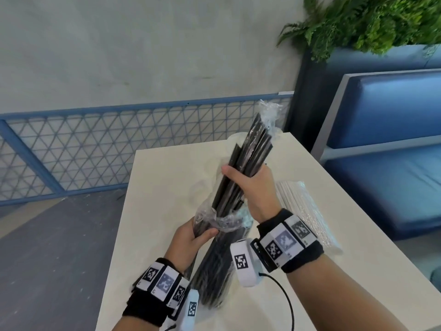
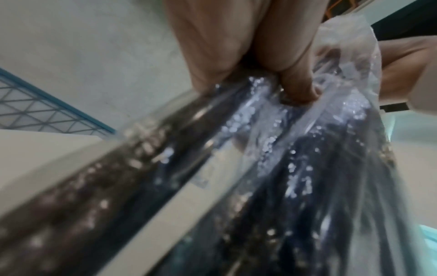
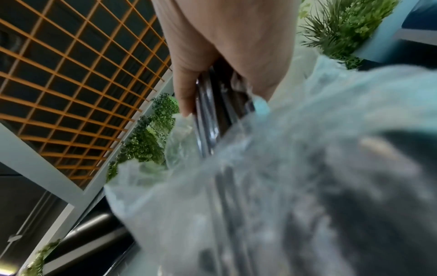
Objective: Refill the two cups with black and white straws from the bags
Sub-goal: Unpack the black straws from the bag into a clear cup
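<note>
Straws, black (image 1: 248, 154), stand as a slanted bundle above the pale tabletop (image 1: 164, 177), their upper ends tilted away toward the far right and their lower ends sunk in a clear plastic bag (image 1: 214, 280) that lies along the near part of the surface. The right hand (image 1: 250, 187) has its grip clamped round the middle of the bundle, thumb on the near left side and fingers curled behind; the right wrist view shows the thumb (image 3: 187, 89) pressed along the dark glossy straws (image 3: 212, 115), with crumpled film (image 3: 272, 186) below. A scrap of clear wrapping (image 1: 270, 113) clings to the top ends of the bundle. The left hand (image 1: 191, 240) has its grip closed on the bunched mouth of the bag, pinching the plastic just under the point where the straws rise out; in the left wrist view a fingertip (image 2: 300, 91) digs into the glittering film (image 2: 272, 142) over the dark straws. Further right on the tabletop, just beside the right wrist, lies a second clear pack of white straws (image 1: 303, 209), flat and apart from both hands. Both wrists wear black bands with square printed markers. Beyond the tabletop are a blue padded bench (image 1: 386, 139), green foliage (image 1: 372, 22) and a blue mesh railing (image 1: 95, 149). I cannot make out the cups for certain.
</note>
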Tool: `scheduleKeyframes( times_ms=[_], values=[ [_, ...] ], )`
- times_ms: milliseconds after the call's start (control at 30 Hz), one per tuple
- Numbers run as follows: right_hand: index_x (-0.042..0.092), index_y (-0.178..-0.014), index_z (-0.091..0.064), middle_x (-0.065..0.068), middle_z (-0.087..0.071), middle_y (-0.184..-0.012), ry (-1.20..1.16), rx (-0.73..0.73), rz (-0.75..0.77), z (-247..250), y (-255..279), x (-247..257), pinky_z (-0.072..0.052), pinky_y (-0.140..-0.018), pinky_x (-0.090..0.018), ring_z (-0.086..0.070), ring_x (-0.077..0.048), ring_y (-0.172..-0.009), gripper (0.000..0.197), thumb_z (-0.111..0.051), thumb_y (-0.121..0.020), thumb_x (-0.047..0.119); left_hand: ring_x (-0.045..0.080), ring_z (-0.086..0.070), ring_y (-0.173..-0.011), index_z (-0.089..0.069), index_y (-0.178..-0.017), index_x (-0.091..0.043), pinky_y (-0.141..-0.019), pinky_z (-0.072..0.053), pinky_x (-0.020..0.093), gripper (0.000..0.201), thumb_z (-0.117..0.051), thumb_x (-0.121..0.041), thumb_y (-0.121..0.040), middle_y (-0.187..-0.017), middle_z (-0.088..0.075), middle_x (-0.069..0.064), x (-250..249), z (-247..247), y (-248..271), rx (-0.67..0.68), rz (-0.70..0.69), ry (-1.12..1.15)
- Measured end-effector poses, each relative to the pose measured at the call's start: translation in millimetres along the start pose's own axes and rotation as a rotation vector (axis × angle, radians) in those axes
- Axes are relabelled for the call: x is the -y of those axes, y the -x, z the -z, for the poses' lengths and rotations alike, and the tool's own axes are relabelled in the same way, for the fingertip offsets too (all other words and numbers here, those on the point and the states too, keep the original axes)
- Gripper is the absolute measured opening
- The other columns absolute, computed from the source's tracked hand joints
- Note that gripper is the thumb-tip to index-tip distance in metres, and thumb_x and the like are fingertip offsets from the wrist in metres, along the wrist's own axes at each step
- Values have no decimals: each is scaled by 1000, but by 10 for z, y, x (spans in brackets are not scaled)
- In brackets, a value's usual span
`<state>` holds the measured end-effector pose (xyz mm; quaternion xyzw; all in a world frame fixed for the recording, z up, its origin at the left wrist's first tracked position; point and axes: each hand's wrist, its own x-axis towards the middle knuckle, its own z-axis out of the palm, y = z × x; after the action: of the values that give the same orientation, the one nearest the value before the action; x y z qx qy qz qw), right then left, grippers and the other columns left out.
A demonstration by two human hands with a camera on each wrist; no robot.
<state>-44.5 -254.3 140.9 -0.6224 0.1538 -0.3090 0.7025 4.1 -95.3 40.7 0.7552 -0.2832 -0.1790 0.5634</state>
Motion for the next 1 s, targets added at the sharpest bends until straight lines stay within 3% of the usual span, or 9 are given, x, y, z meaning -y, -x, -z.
scheduleKeyframes(
  times_ms=[67,167,267,400,500,633,800,900,1000],
  values=[
    [5,-89,-68,-7,-70,-85,-9,121,-17,-15,24,16,-56,-75,-28,-68,-14,-79,17,-75,-74,4,-7,-64,-84,-62,-92,-30,-80,-51,16,18,-68,-16,-82,-83,-71,-27,-9,13,-8,-35,6,15],
    [4,-93,-68,-9,-72,-90,142,236,-50,-73,152,-96,-57,-76,-26,-69,-15,-82,26,-80,-69,5,-11,-63,-81,-62,-91,-31,-72,-47,8,19,-67,-15,-83,-79,-70,-23,-82,34,-11,-70,-27,27],
    [5,-89,-70,-11,-73,-88,170,157,-71,-136,177,-182,-58,-76,-32,-70,-18,-81,24,-81,-69,9,-9,-63,-85,-61,-94,-33,-75,-47,11,19,-68,-18,-83,-86,-71,-20,-104,64,-15,-60,-29,14],
    [1,-88,-69,-18,-72,-88,104,110,-103,-223,84,-180,-57,-81,-44,-69,-25,-82,20,-79,-71,9,4,-67,-92,-62,-95,-35,-85,-53,33,19,-71,-31,-78,-92,-72,-13,-70,118,-59,-88,10,38],
    [-1,-87,-69,-17,-71,-87,21,27,-112,-279,-27,-122,-57,-83,-44,-68,-25,-81,20,-78,-72,9,9,-69,-89,-63,-91,-31,-88,-54,41,16,-69,-19,-82,-84,-73,-14,-43,176,-68,-116,40,41],
    [-9,-94,-65,-20,-66,-87,-193,-111,-125,-228,-285,21,-53,-86,-45,-64,-28,-83,28,-74,-74,7,20,-69,-91,-65,-92,-26,-89,-53,46,19,-72,-27,-74,-88,-74,-3,42,274,-50,-177,77,76],
    [-1,-73,-63,-16,-59,-75,-308,-172,-108,-95,-451,208,-52,-58,-28,-59,-23,-68,6,-63,-79,-2,28,-67,-93,-63,-91,-20,-88,-53,42,14,-65,-8,-84,-90,-71,6,106,362,-62,-247,106,104],
    [6,-67,-63,-14,-59,-74,-314,-178,-56,2,-534,244,-52,-62,-30,-58,-22,-68,16,-61,-79,-4,25,-66,-92,-62,-91,-20,-90,-52,43,12,-66,-11,-84,-91,-70,6,164,422,-73,-293,117,112],
    [11,-68,-63,-12,-61,-76,-242,-249,-1,74,-623,195,-51,-71,-35,-59,-23,-73,18,-63,-78,-4,17,-65,-84,-62,-95,-14,-76,-54,22,11,-64,-8,-85,-84,-67,-1,148,422,-69,-357,98,136]
  ],
)
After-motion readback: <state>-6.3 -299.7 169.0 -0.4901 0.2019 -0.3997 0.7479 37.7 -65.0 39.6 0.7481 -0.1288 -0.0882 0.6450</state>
